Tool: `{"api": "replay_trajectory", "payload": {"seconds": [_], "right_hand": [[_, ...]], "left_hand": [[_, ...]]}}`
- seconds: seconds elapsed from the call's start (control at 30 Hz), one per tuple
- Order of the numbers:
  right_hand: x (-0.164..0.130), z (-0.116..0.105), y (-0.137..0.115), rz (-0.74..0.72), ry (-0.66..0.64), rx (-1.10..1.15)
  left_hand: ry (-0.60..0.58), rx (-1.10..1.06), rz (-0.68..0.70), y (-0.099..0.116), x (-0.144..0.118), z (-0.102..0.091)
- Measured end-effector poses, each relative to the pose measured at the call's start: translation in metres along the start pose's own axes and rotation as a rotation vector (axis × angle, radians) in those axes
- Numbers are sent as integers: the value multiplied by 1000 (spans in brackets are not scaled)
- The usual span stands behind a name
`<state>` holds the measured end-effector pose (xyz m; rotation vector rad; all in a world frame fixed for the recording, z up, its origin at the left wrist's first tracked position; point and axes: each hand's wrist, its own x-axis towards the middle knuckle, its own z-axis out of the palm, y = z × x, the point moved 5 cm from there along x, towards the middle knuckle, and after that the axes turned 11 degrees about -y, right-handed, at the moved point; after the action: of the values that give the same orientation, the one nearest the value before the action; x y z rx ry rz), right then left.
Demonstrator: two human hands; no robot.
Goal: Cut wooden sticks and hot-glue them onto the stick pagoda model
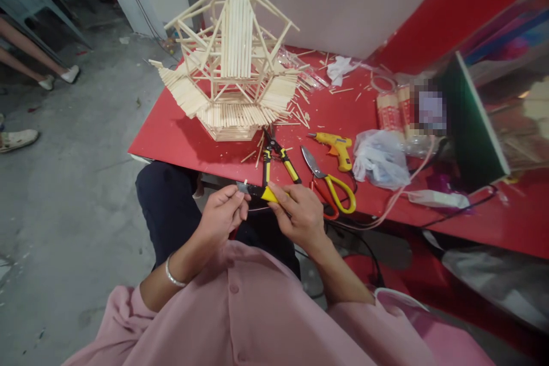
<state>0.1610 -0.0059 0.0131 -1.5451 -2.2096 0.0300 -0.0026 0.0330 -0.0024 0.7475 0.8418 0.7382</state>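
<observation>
My right hand grips a small yellow utility knife whose blade points left. My left hand is closed with its fingertips pinching a tiny stick piece right at the blade tip. Both hands hover over my lap, just in front of the red table's near edge. On the table beyond them stands a pagoda-like model of thin wooden sticks.
Yellow-handled cutting pliers, yellow-handled shears, a yellow glue gun, a plastic bag, loose sticks and cables lie on the table. A dark green box stands at right. Other people's feet are at far left.
</observation>
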Motion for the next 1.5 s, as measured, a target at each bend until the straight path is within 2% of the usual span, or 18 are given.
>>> {"api": "replay_trajectory", "payload": {"seconds": [0.33, 0.4, 0.47, 0.5, 0.57, 0.6, 0.67, 0.73, 0.83, 0.9, 1.0, 1.17, 1.33, 1.5], "right_hand": [[5, 1, -2, -2, 47, -12], [4, 1, 6, 10, 33, -32], [0, -6, 28, 115, 97, -113], [-3, -12, 42, 212, 158, -165], [-14, -30, 69, 411, 341, -216], [-16, -34, 77, 468, 338, -175], [-13, -35, 77, 412, 272, -65], [-8, -31, 61, 319, 208, 26], [-6, -22, 39, 278, 216, 104], [-6, -16, 35, 289, 224, 117], [-5, -14, 44, 340, 234, 53], [7, -24, 61, 408, 240, -43], [20, -24, 65, 396, 199, -23], [21, -25, 62, 391, 190, 63]], "left_hand": [[-60, -82, -36, 5, 3, 2], [-86, -106, -41, 7, 0, 2], [-104, -115, -54, 8, -7, 0], [-103, -112, -57, 9, -10, -2], [-81, -96, -50, 11, -14, -6], [-63, -80, -26, 12, -13, -7], [-49, -58, 34, 14, -6, -7], [-27, -91, 68, 14, 4, -6], [2, -116, 100, 13, 16, -5], [6, -92, 139, 15, 19, -5], [8, -41, 174, 16, 18, -6], [8, 47, 179, 15, 20, -7], [39, 87, 181, 15, 23, -9], [21, 77, 192, 17, 23, -8]]}}
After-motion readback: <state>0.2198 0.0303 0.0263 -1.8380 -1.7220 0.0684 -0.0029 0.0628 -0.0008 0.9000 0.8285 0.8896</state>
